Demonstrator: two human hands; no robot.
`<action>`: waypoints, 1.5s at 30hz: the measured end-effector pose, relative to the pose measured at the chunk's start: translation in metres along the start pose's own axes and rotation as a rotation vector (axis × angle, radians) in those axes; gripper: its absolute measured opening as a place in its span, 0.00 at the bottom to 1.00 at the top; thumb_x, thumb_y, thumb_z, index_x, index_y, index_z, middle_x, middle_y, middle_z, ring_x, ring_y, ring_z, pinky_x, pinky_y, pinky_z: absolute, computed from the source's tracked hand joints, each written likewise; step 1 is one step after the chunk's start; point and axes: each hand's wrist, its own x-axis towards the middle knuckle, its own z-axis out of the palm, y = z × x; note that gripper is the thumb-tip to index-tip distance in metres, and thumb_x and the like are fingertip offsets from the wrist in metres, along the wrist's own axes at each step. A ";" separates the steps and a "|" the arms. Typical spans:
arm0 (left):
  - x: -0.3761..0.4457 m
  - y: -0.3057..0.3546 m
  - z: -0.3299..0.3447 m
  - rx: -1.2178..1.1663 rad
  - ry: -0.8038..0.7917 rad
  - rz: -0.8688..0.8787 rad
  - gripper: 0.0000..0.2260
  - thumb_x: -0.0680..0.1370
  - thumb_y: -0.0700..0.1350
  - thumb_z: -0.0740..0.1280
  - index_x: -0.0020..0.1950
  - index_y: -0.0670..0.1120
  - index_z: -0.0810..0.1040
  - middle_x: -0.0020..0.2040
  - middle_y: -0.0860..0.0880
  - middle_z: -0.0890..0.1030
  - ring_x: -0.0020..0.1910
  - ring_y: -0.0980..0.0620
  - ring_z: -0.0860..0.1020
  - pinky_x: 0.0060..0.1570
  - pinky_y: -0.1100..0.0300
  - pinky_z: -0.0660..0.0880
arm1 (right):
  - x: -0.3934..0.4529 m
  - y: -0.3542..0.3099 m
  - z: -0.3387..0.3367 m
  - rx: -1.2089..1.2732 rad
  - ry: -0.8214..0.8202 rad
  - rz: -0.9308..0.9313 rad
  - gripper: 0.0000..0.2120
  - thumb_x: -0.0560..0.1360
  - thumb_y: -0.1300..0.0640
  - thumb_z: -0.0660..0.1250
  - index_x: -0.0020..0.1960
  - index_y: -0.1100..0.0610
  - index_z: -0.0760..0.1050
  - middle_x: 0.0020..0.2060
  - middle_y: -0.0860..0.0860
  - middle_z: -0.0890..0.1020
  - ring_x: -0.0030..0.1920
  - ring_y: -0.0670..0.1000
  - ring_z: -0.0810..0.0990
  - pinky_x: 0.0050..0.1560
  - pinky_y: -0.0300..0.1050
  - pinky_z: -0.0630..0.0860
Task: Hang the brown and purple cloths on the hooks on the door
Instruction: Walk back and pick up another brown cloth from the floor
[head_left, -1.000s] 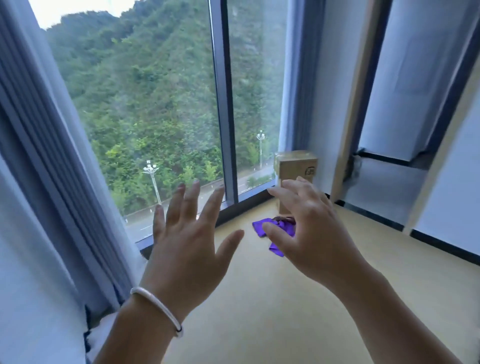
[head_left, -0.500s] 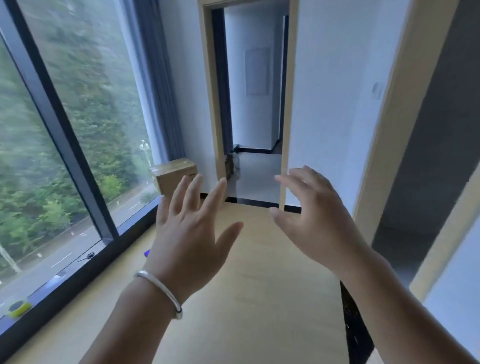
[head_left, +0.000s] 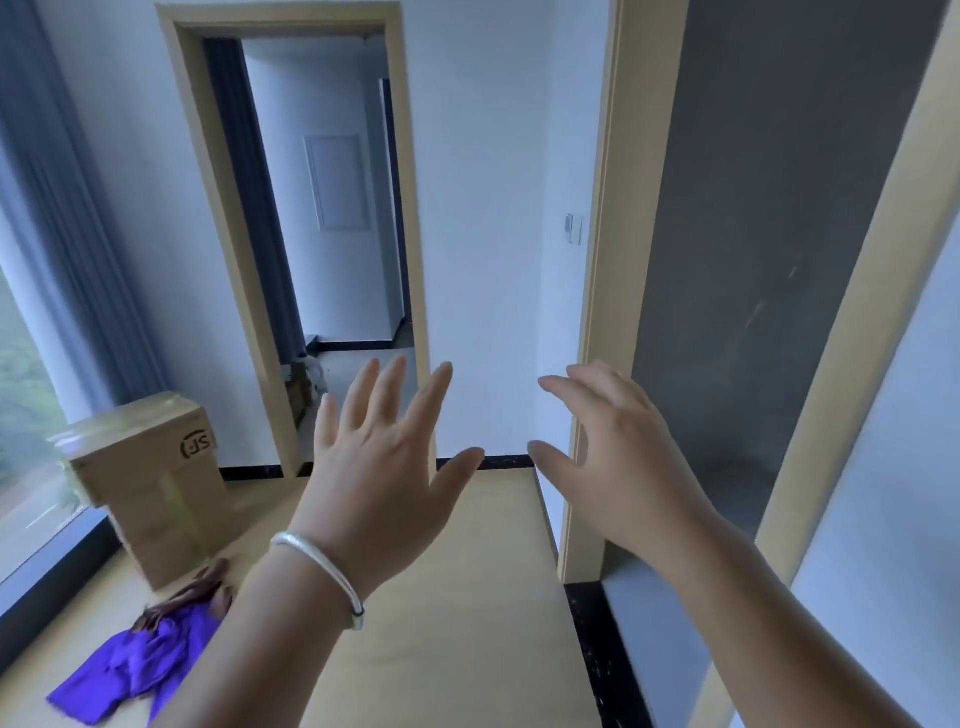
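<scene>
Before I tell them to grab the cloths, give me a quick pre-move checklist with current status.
1. Left hand free: ok, fingers spread, holding nothing.
2. Right hand free: ok, open and empty.
3. Purple cloth located: ok, crumpled on the floor by the cardboard box.
4. Brown cloth located: ok, lying against the purple one.
5. Hooks on the door in sight: cannot tell, none visible.
6. Cloths untangled: cannot tell, they overlap.

Both forearms are bare, with no sleeves showing. The left hand (head_left: 382, 486) has a thin silver bangle (head_left: 324, 571) at its wrist, lower centre of the frame. The right hand (head_left: 615, 462) wears nothing.
</scene>
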 end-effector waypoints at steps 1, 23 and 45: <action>0.015 -0.005 0.006 -0.011 0.007 0.012 0.33 0.75 0.69 0.46 0.76 0.61 0.40 0.79 0.52 0.44 0.76 0.52 0.37 0.74 0.44 0.42 | 0.014 0.003 0.005 -0.007 0.004 0.003 0.26 0.75 0.45 0.65 0.72 0.47 0.65 0.72 0.47 0.65 0.75 0.48 0.54 0.73 0.44 0.56; 0.289 -0.059 0.166 -0.076 -0.013 0.098 0.33 0.75 0.68 0.48 0.76 0.62 0.38 0.79 0.52 0.43 0.77 0.51 0.38 0.74 0.46 0.41 | 0.252 0.134 0.120 -0.082 0.038 0.053 0.26 0.76 0.46 0.65 0.72 0.47 0.65 0.71 0.47 0.65 0.74 0.48 0.55 0.73 0.49 0.58; 0.551 -0.132 0.319 0.011 -0.003 -0.041 0.33 0.75 0.68 0.47 0.77 0.59 0.42 0.79 0.50 0.46 0.77 0.50 0.40 0.74 0.44 0.44 | 0.530 0.277 0.281 -0.009 -0.040 -0.080 0.26 0.75 0.46 0.65 0.71 0.48 0.65 0.71 0.48 0.65 0.75 0.48 0.54 0.73 0.45 0.54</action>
